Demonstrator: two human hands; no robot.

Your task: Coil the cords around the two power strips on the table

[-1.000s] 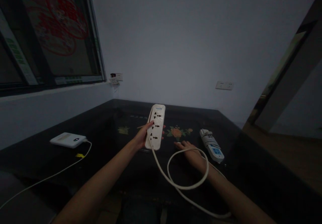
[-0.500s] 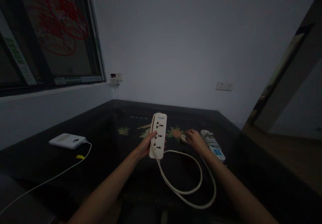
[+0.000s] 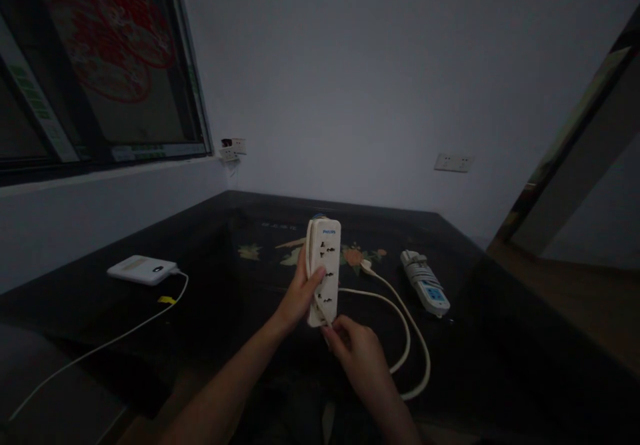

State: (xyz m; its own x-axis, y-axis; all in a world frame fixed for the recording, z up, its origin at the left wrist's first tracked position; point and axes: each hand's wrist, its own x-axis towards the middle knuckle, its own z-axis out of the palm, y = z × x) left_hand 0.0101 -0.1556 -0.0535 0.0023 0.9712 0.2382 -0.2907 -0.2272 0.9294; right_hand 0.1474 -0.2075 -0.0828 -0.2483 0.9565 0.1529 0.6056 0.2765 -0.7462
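Observation:
A white power strip (image 3: 330, 286) is tilted up above the table, its sockets facing me. My left hand (image 3: 300, 296) grips it round the left side, thumb across the front. Part of the white cord (image 3: 417, 338) runs along the strip's left edge and over its lower end. My right hand (image 3: 357, 342) pinches the cord just below the strip's bottom corner. From there the cord loops out to the right over the dark table. Its plug (image 3: 367, 266) lies on the flower print.
A second power strip (image 3: 426, 285), wrapped in its own cord, lies at the right. At the left sits a white power bank (image 3: 142, 269) with a thin cable (image 3: 115, 346) and a yellow tag (image 3: 167, 300). Wall sockets (image 3: 453, 162) are behind the black table (image 3: 240, 218).
My right hand has left the plug on the table, moved down and left, and taken hold of the cord at the strip's lower end. The held strip appears slightly further right.

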